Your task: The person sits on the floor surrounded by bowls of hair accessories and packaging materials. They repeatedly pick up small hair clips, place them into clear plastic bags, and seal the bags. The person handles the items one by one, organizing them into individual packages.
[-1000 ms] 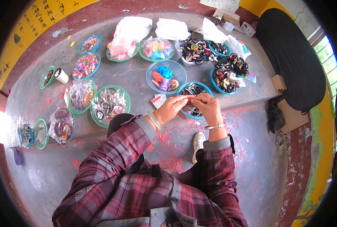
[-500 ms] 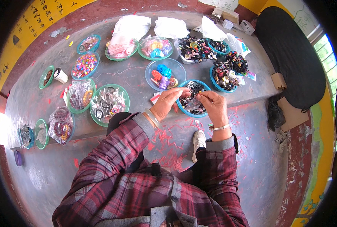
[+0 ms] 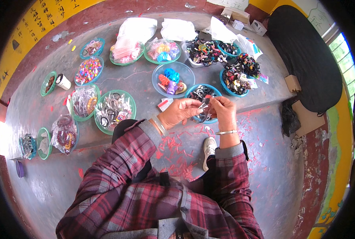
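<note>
A small dark hair clip with a red tip (image 3: 205, 104) is pinched between both hands, just above the blue-rimmed bowl of dark hair bands (image 3: 201, 95). The left hand (image 3: 180, 113) closes its fingertips on 1 end; the right hand (image 3: 223, 111) curls shut on the other. The step looks like fitting the piece together, which calls for a steady, aligned squeeze. Beyond the hands, a clear bowl of bright plastic clips (image 3: 172, 78) sits on the grey desk (image 3: 141, 81).

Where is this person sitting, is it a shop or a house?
Probably a small outdoor handicraft spot, not clearly a shop. The person sits by a low grey concrete ledge spread with green bowls and blue bowls of small colourful hair bands and trinkets. Both hands work a small piece together, above red scraps littering the floor.
</note>
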Motion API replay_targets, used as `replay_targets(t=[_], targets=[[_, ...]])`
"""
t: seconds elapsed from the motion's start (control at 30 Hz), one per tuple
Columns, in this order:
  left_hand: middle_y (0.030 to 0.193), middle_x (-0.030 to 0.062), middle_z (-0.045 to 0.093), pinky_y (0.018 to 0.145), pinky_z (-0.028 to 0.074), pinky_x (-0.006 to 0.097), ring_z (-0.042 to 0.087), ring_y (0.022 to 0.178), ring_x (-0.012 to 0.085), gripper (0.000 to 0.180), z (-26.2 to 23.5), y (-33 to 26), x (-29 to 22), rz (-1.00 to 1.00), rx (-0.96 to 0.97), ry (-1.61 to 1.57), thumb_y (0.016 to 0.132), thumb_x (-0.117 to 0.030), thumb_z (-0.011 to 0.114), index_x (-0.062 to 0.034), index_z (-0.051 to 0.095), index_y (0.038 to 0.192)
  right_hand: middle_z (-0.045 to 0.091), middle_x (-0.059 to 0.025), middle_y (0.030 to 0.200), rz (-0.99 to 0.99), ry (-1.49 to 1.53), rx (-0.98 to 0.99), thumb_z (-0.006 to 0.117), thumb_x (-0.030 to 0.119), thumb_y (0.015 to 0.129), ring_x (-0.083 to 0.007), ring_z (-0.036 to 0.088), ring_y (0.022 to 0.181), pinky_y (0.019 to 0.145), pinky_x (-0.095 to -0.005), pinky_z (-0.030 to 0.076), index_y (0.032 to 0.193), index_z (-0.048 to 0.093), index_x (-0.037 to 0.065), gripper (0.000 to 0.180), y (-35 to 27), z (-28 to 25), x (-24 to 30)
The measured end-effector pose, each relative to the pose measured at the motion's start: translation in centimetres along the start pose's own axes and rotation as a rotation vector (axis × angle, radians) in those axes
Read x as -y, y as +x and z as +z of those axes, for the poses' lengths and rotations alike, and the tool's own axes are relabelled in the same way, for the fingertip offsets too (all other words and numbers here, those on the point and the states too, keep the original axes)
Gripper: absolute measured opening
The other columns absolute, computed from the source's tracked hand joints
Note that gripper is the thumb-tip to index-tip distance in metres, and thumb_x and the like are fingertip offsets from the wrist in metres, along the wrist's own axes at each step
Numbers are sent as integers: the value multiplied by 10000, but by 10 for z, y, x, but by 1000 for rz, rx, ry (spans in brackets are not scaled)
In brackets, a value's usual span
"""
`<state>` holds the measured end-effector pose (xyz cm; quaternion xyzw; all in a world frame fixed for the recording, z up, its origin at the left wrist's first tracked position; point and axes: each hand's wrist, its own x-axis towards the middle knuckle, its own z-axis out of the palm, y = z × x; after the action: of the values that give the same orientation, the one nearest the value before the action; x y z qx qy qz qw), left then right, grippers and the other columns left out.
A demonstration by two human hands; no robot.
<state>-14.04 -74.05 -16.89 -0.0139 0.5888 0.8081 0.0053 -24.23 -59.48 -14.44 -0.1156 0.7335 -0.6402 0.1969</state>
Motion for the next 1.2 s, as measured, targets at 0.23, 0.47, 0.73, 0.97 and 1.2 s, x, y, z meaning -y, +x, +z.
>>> replay_targets(t=[0.23,0.47,0.73,0.97,1.2], targets=[[809,6,613,414,347,161,517,610,35,234,-6,5,7,-147,-71,-3,808,-172,592,-23,595,988,583,-26,614,65,13,50,597,231,808,-77,528,490,421,-184,391,798,607,19,213,-6,5,8],[848,15,629,466,381,177,573,717,70,217,-10,5,8,-182,-180,-187,826,-184,566,-31,602,977,584,12,654,59,120,172,651,220,768,-55,519,572,512,-189,400,850,628,41,198,-4,2,0],[936,53,611,607,478,193,580,805,99,212,-11,7,10,-151,-189,-325,848,-137,535,0,580,1004,596,15,680,146,166,208,645,134,764,-57,513,550,487,-186,406,805,642,57,88,4,-1,-14],[981,105,593,787,494,254,582,904,164,199,-19,9,18,-93,-134,-500,854,-85,512,40,562,1001,601,1,695,105,204,124,618,125,785,-68,533,560,478,-200,448,814,637,44,88,1,8,-15],[974,115,593,775,499,252,585,904,180,194,-13,6,7,-123,-198,-509,861,-99,507,36,564,989,598,-5,703,78,170,114,598,120,801,-74,547,590,510,-197,451,825,633,29,100,-1,14,-15]])
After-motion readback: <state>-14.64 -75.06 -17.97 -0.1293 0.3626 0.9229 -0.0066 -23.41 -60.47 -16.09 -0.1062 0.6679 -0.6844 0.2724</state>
